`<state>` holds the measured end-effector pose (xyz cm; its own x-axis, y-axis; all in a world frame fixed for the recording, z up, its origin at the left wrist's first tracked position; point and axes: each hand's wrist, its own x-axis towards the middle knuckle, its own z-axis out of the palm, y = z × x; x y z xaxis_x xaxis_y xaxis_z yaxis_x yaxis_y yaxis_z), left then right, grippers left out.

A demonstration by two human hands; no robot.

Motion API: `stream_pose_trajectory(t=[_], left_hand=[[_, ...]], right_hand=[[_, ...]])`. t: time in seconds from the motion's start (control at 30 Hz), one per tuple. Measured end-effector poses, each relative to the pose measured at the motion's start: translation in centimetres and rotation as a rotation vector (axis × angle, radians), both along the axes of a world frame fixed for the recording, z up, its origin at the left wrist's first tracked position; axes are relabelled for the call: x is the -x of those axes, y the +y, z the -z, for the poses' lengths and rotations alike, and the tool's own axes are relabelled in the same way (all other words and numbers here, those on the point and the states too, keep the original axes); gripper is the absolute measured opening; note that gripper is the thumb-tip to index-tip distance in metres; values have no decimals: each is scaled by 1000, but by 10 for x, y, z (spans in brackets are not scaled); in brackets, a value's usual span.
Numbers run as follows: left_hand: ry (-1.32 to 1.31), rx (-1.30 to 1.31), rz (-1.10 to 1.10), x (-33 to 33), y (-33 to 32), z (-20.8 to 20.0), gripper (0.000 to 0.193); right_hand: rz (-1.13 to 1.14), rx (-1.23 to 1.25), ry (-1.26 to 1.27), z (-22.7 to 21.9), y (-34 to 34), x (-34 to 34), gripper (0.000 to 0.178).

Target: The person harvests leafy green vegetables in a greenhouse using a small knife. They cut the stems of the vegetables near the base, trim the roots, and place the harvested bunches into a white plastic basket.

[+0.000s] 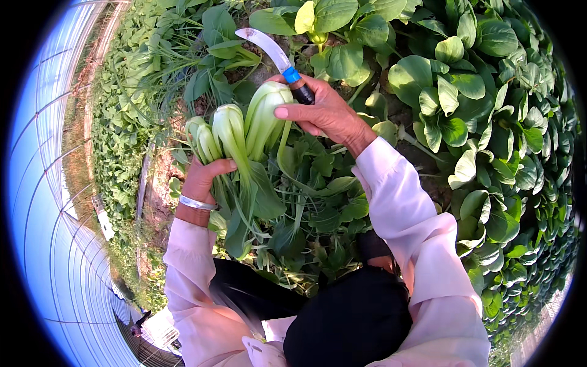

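Observation:
My left hand (205, 180) is closed round several heads of bok choy (231, 129), their pale stem bases up and their green leaves hanging below. A silver bracelet (197, 202) circles that wrist. In my right hand (327, 113) is a curved knife (269, 48) with a dark handle and a blue band, its blade tip pointing up and to the left. The right thumb rests against the base of the rightmost bok choy head (266, 116); the other fingers are partly hidden behind it and the handle.
Dense rows of growing bok choy (489, 110) fill the right side. More plants (318, 37) grow just beyond the knife. Leaves and grassy weeds lie beneath my hands. On the left, a strip of bare soil (162, 183) runs alongside the greenhouse wall (46, 196) with its curved ribs.

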<state>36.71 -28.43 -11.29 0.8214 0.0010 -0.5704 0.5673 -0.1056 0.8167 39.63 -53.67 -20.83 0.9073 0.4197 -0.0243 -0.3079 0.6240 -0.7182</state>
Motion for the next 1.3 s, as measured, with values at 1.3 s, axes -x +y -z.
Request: stream_pose_trajectory(t=[1.3], left_hand=[[-850,-1838,1464,-179,-29,47,62]], right_hand=[[310,753,50,112,71,-77,44]])
